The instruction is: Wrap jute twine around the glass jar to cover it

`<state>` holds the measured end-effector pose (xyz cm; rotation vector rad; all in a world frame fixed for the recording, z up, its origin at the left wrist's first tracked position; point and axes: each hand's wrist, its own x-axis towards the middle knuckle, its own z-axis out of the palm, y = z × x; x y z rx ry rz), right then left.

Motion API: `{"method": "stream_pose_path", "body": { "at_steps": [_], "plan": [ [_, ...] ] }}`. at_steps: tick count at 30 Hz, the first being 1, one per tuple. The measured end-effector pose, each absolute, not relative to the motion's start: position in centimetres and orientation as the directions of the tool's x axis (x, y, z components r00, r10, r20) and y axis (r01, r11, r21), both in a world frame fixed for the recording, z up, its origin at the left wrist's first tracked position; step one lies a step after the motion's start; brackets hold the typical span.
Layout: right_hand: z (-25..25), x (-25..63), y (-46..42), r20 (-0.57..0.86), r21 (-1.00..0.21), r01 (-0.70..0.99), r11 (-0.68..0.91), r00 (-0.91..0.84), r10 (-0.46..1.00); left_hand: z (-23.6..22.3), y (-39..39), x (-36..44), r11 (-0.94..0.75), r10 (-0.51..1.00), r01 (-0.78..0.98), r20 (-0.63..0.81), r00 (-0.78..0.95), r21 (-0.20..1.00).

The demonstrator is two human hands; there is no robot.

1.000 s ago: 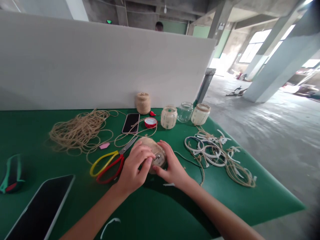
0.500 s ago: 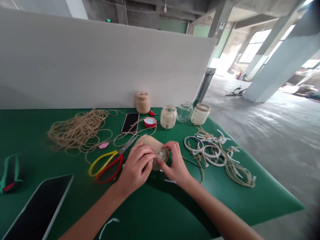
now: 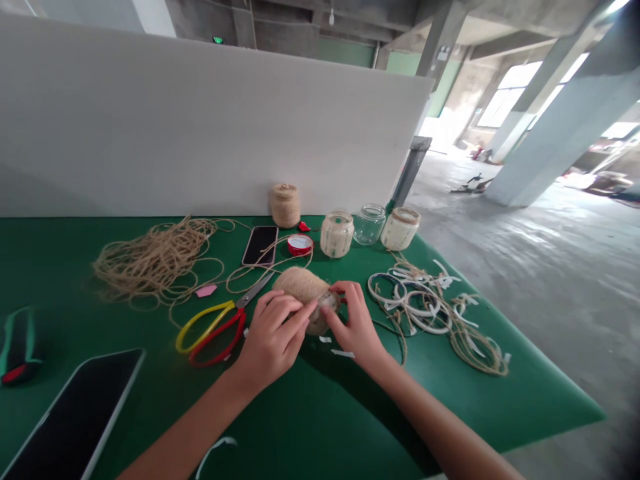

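Note:
Between my hands lies a glass jar wrapped in jute twine (image 3: 300,287), tipped on its side with its bare glass mouth toward the right. My left hand (image 3: 273,333) grips the jar's wrapped body from the near side. My right hand (image 3: 355,320) pinches the rim at the mouth, with its fingertips curled over the glass. Part of the jar is hidden by my fingers. Just left of my left hand rest scissors with yellow and red handles (image 3: 213,330). A loose heap of jute twine (image 3: 155,260) lies further left.
Along the white partition (image 3: 200,120) stand a twine ball (image 3: 285,206) and several jars (image 3: 369,224). A phone (image 3: 260,245) and red lid (image 3: 300,245) lie nearby on the green mat (image 3: 450,413). White rings with twine (image 3: 425,307) lie right; a tablet (image 3: 75,417) lies near left.
The jar has rolled so its mouth points more to the right and more twine faces up. My right fingers have moved up onto the rim. Small white scraps show on the mat below it.

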<state>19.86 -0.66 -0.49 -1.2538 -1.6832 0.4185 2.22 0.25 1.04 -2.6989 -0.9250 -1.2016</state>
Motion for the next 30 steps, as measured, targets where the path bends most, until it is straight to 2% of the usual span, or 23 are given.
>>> {"method": "stream_pose_path", "body": {
  "at_steps": [8, 12, 18, 30],
  "plan": [
    [-0.4, 19.9, -0.6, 0.486, -0.727, 0.56, 0.397, 0.011, 0.874, 0.7, 0.3, 2.2, -0.808, 0.5, 0.57, 0.687, 0.528, 0.149],
    [-0.1, 20.0, -0.8, 0.54, -0.645, 0.63, 0.433, -0.026, 0.841, 0.8, 0.3, 2.3, -0.8, 0.498, 0.587, 0.684, 0.533, 0.125],
    [0.4, 20.4, -1.2, 0.548, -0.505, 0.685, 0.525, -0.215, 0.808, 0.7, 0.2, 2.5, -0.797, 0.516, 0.582, 0.681, 0.519, 0.161],
    [0.6, 20.5, -0.9, 0.491, -0.572, 0.683, 0.454, -0.158, 0.857, 0.1, 0.0, 2.4, -0.806, 0.497, 0.565, 0.717, 0.489, 0.174]
  ]
}}
